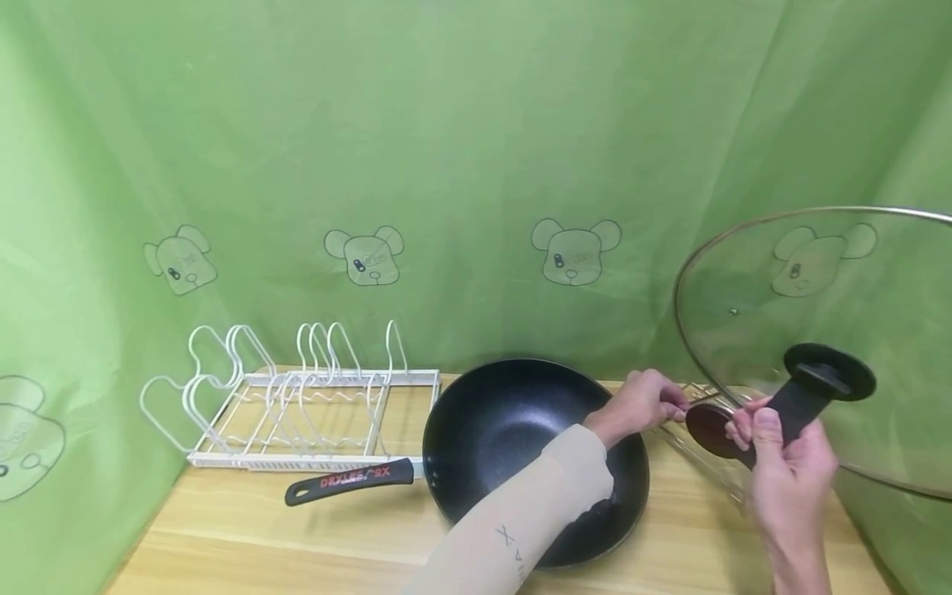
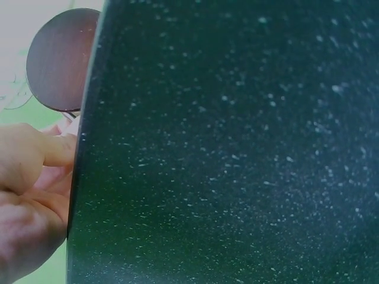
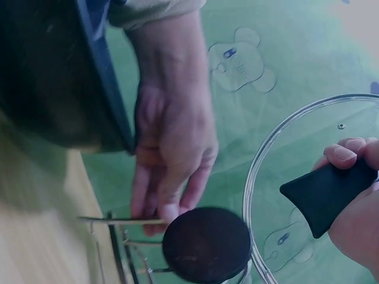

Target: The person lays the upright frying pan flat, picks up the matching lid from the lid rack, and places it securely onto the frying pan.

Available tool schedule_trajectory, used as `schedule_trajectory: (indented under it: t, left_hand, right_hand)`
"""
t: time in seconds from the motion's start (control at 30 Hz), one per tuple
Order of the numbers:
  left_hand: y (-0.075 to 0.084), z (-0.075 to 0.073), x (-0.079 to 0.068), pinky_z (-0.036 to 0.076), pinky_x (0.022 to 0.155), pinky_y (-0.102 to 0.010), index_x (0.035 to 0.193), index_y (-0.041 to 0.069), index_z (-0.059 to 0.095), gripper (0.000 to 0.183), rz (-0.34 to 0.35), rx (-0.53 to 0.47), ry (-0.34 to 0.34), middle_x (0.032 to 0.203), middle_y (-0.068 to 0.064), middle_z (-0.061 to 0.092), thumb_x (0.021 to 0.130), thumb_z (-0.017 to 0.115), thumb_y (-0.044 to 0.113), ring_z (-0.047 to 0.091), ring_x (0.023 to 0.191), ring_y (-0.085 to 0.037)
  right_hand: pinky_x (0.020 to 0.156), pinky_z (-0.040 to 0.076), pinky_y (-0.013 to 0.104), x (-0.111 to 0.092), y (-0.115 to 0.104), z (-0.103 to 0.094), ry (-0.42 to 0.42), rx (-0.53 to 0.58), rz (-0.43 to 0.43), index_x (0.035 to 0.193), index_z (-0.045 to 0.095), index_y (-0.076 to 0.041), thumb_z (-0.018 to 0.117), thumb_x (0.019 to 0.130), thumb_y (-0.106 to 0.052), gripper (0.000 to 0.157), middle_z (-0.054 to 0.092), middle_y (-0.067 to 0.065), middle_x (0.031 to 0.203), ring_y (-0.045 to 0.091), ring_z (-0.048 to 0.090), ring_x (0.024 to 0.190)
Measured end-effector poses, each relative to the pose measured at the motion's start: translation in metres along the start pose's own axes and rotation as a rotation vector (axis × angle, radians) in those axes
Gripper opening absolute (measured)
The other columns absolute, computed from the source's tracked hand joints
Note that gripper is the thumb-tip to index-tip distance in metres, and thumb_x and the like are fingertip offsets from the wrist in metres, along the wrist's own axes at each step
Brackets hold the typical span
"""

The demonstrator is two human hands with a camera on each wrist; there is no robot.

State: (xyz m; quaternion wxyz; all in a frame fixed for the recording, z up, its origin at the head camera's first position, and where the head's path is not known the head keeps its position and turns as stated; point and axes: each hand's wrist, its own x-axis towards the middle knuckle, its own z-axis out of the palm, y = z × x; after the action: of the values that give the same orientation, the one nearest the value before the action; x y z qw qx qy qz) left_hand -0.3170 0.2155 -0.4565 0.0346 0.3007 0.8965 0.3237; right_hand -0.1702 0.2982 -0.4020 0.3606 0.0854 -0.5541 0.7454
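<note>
My left hand point(image 1: 641, 403) reaches across the black wok point(image 1: 513, 430) to its right side. Its fingertips pinch a thin metal wire of a small wire rack point(image 3: 121, 223), beside a dark reddish-brown round disc point(image 1: 710, 430). How the disc is fixed is hidden. In my right hand point(image 1: 792, 471) is the black handle point(image 1: 806, 401) of a large glass lid point(image 1: 885, 281), gripped between thumb and fingers. The lid stands tilted up at the right, its metal rim point(image 3: 251, 160) near the disc. The wok's dark wall point(image 2: 225, 142) covers most of the left wrist view.
A white wire pot rack point(image 1: 312, 463) with several upright loops stands at the left of the wooden table point(image 1: 297, 545). The wok's long black handle point(image 1: 349, 482) points left in front of it. Green cloth point(image 1: 476, 124) with bear faces hangs behind and at both sides.
</note>
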Motion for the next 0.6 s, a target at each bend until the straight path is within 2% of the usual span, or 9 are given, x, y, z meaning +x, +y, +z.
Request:
schedule_trajectory:
  t: [0.23, 0.3, 0.6]
  left_hand:
    - [0.002, 0.001, 0.000, 0.039, 0.066, -0.005, 0.086, 0.026, 0.073, 0.006, -0.021, 0.010, -0.011, 0.079, 0.021, 0.066, 0.080, 0.075, 0.023, 0.052, 0.070, 0.010]
    - [0.002, 0.000, 0.000, 0.039, 0.065, -0.005, 0.086, 0.025, 0.073, 0.006, -0.028, -0.006, -0.020, 0.079, 0.020, 0.066, 0.081, 0.074, 0.023, 0.052, 0.069, 0.010]
    - [0.001, -0.003, -0.002, 0.038, 0.067, -0.004, 0.089, 0.026, 0.073, 0.007, 0.017, 0.038, -0.021, 0.082, 0.021, 0.066, 0.083, 0.073, 0.022, 0.051, 0.073, 0.011]
  right_hand:
    - [0.071, 0.054, 0.026, -0.005, -0.015, 0.008, 0.047, -0.004, 0.006, 0.097, 0.052, 0.016, 0.052, 0.093, 0.001, 0.016, 0.058, 0.018, 0.082, 0.019, 0.062, 0.070]
    - [0.071, 0.054, 0.026, -0.006, -0.019, 0.008, 0.067, -0.041, 0.020, 0.097, 0.053, 0.015, 0.052, 0.094, -0.001, 0.016, 0.059, 0.018, 0.084, 0.018, 0.064, 0.072]
    - [0.065, 0.054, 0.026, -0.007, -0.027, 0.010, 0.058, -0.037, 0.014, 0.096, 0.053, 0.017, 0.054, 0.093, -0.001, 0.019, 0.060, 0.018, 0.080, 0.019, 0.063, 0.066]
